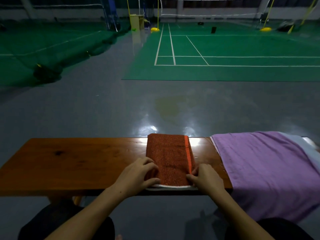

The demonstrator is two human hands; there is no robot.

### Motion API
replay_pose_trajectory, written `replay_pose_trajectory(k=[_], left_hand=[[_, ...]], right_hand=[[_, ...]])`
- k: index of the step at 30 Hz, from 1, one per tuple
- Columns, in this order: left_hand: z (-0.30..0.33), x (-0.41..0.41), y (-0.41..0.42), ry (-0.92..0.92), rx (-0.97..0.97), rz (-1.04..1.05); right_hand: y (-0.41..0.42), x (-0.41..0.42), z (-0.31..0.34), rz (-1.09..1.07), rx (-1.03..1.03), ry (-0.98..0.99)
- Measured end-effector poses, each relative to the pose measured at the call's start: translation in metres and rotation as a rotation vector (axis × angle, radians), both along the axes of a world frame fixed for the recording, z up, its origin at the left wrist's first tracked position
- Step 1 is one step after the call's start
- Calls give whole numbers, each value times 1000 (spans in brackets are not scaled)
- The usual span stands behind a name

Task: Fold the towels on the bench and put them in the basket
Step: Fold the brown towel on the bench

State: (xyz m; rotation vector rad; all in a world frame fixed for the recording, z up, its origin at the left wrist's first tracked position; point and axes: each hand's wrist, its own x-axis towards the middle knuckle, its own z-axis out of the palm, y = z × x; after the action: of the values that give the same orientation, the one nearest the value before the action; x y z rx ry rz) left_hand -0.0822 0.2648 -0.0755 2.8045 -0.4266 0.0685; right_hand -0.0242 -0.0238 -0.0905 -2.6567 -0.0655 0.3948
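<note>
An orange-brown towel [168,157] with a bright orange stripe lies folded into a narrow strip across the wooden bench [72,161]; a white edge shows at its near end. My left hand [138,176] pinches the towel's near left corner, thumb under the edge. My right hand [205,179] pinches the near right corner by the stripe. A purple towel [263,168] is spread over the bench's right end and hangs over the front, with a pale grey cloth [297,144] beneath it. No basket is in view.
Beyond the bench stretches a shiny grey floor [103,110], then a green badminton court [225,49] with nets and yellow posts. My dark-clothed knees [52,222] sit just in front of the bench.
</note>
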Motion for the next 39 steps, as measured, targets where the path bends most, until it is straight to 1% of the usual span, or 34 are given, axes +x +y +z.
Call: replay_pose_trajectory(k=[3,6,8,10,11,13,14,15,16,17,19,22,28,34,39], left_hand=[[2,1,-3,-16,-17,17],[1,2,-8,-23,-56,1],[-3,5,-12,-7,15,-34],[-11,6,-15,40,143,-72],[-13,7,-17,61,184,-80],[-13,9,-19,35,192,-64],[-13,10,-20,-12,177,-44],[-13,12,-21,-60,166,-25],[-14,14,-24,-87,172,-14],[-17,15,-26,-98,197,-15],[-23,16,-31,-83,252,-34],[-30,17,-33,11,286,-32],[-38,15,-23,56,267,-16],[-29,14,-13,85,271,-43],[-18,5,2,81,159,-34]], right_hand=[[2,-3,25,-26,77,26],[-6,2,31,-80,188,67],[-10,4,32,-93,182,72],[-10,1,31,-80,70,34],[-9,-3,32,-73,-27,-1],[-3,-7,29,-38,-220,-187],[3,-7,26,17,-254,-320],[11,-8,24,99,-237,-435],[19,-8,18,192,-193,-497],[28,-9,11,283,-169,-511],[44,-10,-8,426,-192,-483],[52,-9,-32,498,-240,-440],[32,-4,-43,478,-273,-437],[21,-7,-31,452,-292,-328],[1,-9,-7,470,-198,-255]])
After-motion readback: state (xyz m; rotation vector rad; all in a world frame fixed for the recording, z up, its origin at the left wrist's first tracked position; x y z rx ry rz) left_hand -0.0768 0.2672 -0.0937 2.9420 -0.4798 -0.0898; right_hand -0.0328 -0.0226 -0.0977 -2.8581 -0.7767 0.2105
